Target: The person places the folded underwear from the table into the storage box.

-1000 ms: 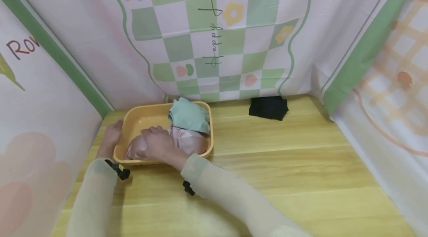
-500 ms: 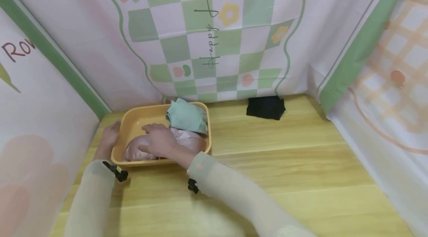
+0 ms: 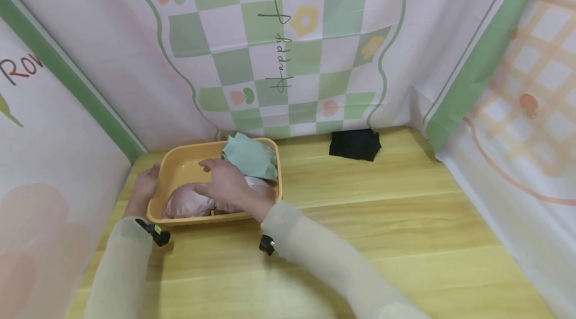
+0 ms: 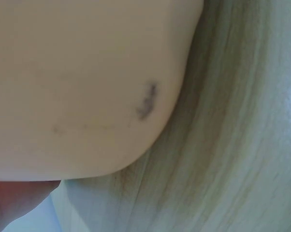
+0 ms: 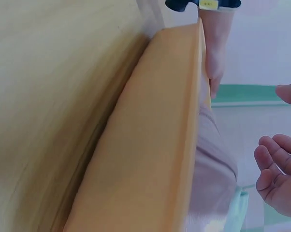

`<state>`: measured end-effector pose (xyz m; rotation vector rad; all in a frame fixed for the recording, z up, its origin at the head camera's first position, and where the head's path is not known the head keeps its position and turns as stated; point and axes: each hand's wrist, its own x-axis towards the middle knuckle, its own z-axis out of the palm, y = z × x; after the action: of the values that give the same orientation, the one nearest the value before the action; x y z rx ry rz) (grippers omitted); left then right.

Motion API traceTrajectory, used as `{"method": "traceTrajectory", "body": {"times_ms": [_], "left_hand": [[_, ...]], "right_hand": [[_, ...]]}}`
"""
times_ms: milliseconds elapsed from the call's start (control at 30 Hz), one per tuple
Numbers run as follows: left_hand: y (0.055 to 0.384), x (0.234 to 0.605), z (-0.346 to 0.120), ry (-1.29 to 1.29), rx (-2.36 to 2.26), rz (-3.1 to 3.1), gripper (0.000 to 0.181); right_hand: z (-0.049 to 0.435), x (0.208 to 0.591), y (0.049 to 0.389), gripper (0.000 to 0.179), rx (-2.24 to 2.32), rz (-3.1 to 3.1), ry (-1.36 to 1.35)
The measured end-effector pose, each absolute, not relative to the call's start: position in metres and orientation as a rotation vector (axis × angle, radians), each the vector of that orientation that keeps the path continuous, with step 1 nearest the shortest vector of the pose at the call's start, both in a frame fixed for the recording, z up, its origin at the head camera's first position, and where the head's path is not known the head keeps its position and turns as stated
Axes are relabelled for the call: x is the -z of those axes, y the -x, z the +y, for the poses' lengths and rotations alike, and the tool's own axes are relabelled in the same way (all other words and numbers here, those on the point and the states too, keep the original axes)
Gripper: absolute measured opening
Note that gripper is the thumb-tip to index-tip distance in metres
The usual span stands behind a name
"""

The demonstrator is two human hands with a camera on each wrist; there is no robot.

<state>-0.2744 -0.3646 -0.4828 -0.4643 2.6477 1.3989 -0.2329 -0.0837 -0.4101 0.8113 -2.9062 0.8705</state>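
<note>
A yellow plastic basin stands at the table's back left. In its front part lies a pink satin bra, cups facing up. A folded mint-green cloth rests in the back right corner, partly over the bra. Against the basin's left outer side lies my left hand, fingers along the wall. My right hand hovers above the bra with loosely bent fingers, thumb apart, holding nothing; it hides part of the bra. In the right wrist view a gap shows between the right hand and the bra.
A folded black cloth lies on the wooden table at the back, right of the basin. Printed fabric walls enclose the table at the back, left and right.
My right hand has lifted off the bra and moved slightly right, its fingers loosening. More of the bra's left cup shows. The left hand stays at the basin's side.
</note>
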Motion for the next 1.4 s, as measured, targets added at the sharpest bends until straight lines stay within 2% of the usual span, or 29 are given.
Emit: {"method": "traceTrajectory", "body": {"times_ms": [333,1400], "left_hand": [[0.276,0.484,-0.366,0.477,-1.436,2.616,0.078],[0.277,0.486,-0.367,0.475,-1.446,2.634,0.076]], "right_hand": [[-0.054,0.412,0.244,0.067,-0.971,-2.882,-0.755],[0.04,0.414,0.261,0.062,-1.159,-2.753,-0.462]]}}
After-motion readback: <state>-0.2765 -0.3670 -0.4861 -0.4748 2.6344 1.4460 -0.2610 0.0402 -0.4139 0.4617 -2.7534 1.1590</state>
